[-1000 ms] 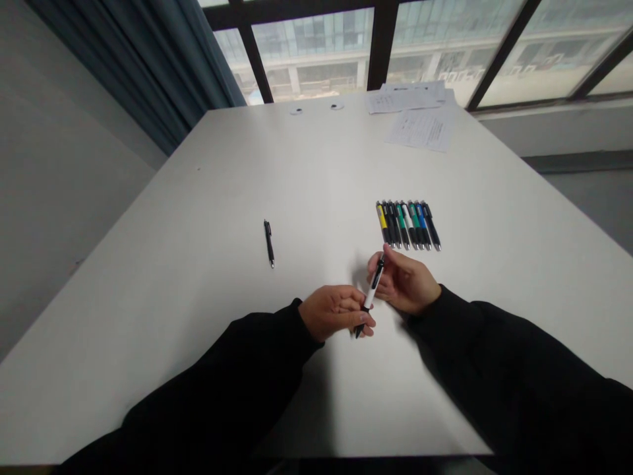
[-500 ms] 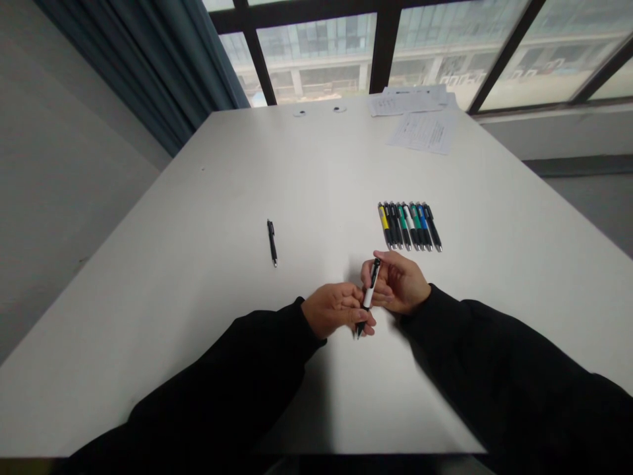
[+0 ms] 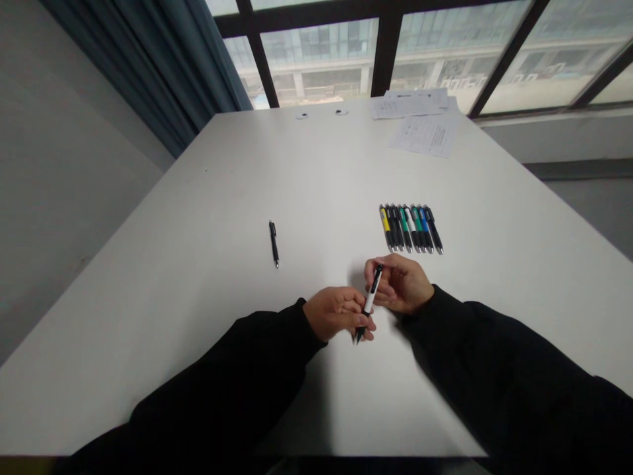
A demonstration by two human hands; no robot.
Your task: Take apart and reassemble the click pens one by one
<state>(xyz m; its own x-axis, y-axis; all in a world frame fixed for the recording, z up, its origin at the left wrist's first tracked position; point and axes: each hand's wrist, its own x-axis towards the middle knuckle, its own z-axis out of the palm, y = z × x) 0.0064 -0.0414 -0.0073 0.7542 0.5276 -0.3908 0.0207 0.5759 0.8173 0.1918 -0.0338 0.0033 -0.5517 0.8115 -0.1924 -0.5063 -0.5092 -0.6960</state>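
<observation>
A white pen (image 3: 370, 299) with a black grip and black clip is held at a slant between both hands, above the near part of the table. My left hand (image 3: 339, 311) pinches its dark lower end, the tip pointing down toward me. Around the pen's top end, the fingers of my right hand (image 3: 401, 285) are closed. Just beyond my right hand lies a row of several pens (image 3: 410, 228), side by side, with yellow, black, green, white and blue barrels. A lone black pen (image 3: 273, 244) lies farther left on the table.
The white table (image 3: 198, 264) stretches to the window. Printed papers (image 3: 425, 132) lie at its far right, and two small round fittings (image 3: 341, 113) sit near the far edge. A blue curtain (image 3: 148, 59) hangs at the far left.
The view has shifted slightly. Both hands keep hold of the white pen, in almost the same pose. The row and the lone pen lie as before.
</observation>
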